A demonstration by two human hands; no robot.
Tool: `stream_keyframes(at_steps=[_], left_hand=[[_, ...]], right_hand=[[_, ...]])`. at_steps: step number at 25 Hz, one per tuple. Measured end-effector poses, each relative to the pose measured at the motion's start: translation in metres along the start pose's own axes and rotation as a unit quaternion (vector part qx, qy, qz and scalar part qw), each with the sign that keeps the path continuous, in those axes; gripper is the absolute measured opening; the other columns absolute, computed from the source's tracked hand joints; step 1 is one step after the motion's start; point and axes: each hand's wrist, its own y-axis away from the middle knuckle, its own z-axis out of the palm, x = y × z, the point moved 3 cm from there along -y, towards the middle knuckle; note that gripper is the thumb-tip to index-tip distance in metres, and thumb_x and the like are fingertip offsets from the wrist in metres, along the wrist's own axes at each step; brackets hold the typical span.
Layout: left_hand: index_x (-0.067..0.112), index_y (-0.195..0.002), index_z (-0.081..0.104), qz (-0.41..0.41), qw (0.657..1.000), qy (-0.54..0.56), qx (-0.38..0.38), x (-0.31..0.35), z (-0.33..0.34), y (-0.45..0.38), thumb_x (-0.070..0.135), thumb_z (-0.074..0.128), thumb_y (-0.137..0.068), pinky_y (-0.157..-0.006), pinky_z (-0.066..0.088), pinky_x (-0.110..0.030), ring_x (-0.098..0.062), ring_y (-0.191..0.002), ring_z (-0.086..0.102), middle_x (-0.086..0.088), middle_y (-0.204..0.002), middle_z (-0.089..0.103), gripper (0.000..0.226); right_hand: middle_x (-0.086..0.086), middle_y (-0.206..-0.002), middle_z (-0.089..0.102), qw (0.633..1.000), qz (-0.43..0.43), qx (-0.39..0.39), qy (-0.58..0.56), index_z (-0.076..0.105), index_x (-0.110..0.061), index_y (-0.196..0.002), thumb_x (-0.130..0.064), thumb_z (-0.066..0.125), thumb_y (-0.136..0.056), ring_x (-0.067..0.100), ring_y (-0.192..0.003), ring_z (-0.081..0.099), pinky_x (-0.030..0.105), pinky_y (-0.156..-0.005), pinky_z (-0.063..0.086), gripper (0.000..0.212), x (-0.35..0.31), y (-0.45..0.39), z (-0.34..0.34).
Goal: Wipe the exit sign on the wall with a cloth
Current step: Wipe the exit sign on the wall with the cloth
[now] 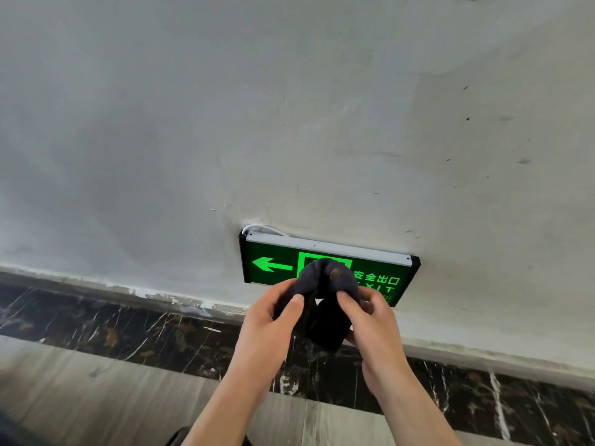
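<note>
A green lit exit sign (273, 263) with a left arrow and a silver top rail is fixed low on the grey wall. A dark bunched cloth (325, 304) with a small brown stain hangs in front of the sign's middle and covers part of it. My left hand (273, 320) grips the cloth's left side with thumb on top. My right hand (370, 317) pinches its right side. Both hands hold the cloth just in front of the sign's lower edge; whether the cloth touches the sign I cannot tell.
A white cable (257, 227) enters the sign at its top left corner. Below the wall runs a dark marbled skirting band (128, 333), then a pale grey floor (80, 397). The wall (225, 123) is scuffed plaster.
</note>
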Motion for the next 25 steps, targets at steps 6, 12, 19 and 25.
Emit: stream_keyframes(at_steps=[6, 12, 19, 25], left_hand=[[0.026, -0.116, 0.070, 0.006, 0.999, 0.019, -0.035, 0.000, -0.006, -0.006, 0.000, 0.043, -0.098, -0.088, 0.055, -0.029, -0.010, -0.101, 0.068, 0.004, -0.105, 0.075, 0.041], [0.024, -0.110, 0.073, 0.011, 0.998, 0.015, -0.061, 0.005, -0.010, -0.011, -0.004, 0.043, -0.097, -0.086, 0.055, -0.027, -0.013, -0.098, 0.070, 0.002, -0.103, 0.076, 0.043], [0.032, -0.119, 0.060, 0.146, 0.948, -0.247, 0.140, 0.055, -0.059, -0.038, 0.018, 0.052, -0.096, -0.077, 0.047, -0.020, -0.004, -0.090, 0.059, 0.005, -0.125, 0.062, 0.028], [0.017, -0.149, 0.029, 0.365, 0.743, -0.480, 0.291, 0.131, -0.098, -0.089, 0.035, 0.052, -0.093, -0.116, 0.008, -0.049, -0.035, -0.146, 0.008, -0.013, -0.161, 0.016, 0.063]], right_hand=[[-0.004, -0.107, 0.071, 0.996, -0.036, -0.078, 0.003, 0.062, -0.028, -0.108, -0.037, 0.074, -0.080, 0.010, -0.098, 0.068, 0.040, -0.089, 0.057, 0.032, -0.009, 0.003, 0.016], [-0.008, -0.102, 0.072, 0.994, -0.062, -0.089, 0.025, 0.063, -0.029, -0.105, -0.028, 0.081, -0.072, 0.009, -0.096, 0.069, 0.040, -0.089, 0.057, 0.038, -0.014, 0.004, 0.010], [-0.010, -0.094, 0.074, 0.993, -0.109, -0.031, 0.030, 0.063, -0.033, -0.095, -0.016, 0.079, -0.077, 0.002, -0.082, 0.070, 0.029, -0.078, 0.056, 0.029, -0.030, 0.001, -0.001], [-0.011, -0.094, 0.072, 0.990, -0.133, -0.011, 0.044, 0.062, -0.031, -0.097, -0.015, 0.076, -0.079, 0.002, -0.080, 0.069, 0.031, -0.078, 0.056, 0.028, -0.040, 0.002, -0.001]])
